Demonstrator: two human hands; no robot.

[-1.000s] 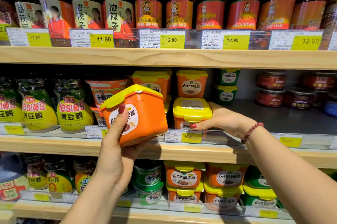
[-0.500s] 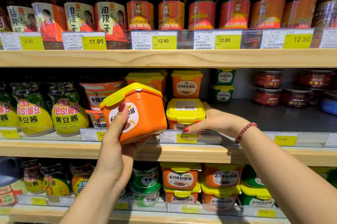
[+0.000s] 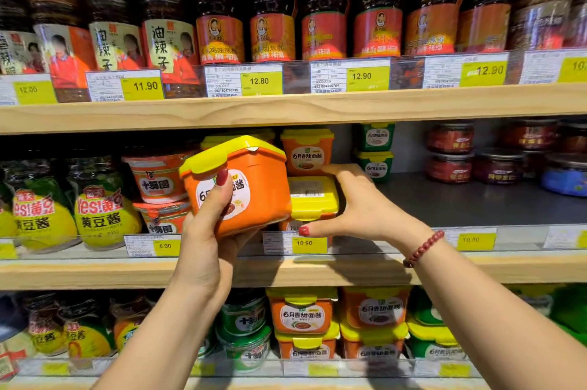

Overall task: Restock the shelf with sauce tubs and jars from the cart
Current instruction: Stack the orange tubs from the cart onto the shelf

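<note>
Hand L [image 3: 208, 240]: you grip orange tub [image 3: 254, 196] from below, tilted, before mid shelf [image 3: 95, 272].
Hand R [image 3: 362, 208]: yours clasps yellow-lid tub [image 3: 314, 199], thumb front, fingers behind.

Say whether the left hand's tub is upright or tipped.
Tipped: the tub in the left hand leans left, its yellow lid slanting.

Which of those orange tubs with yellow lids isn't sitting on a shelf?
The tilted tub gripped by the left hand. All others stand on shelves, even the front tub that the right hand holds.
</note>
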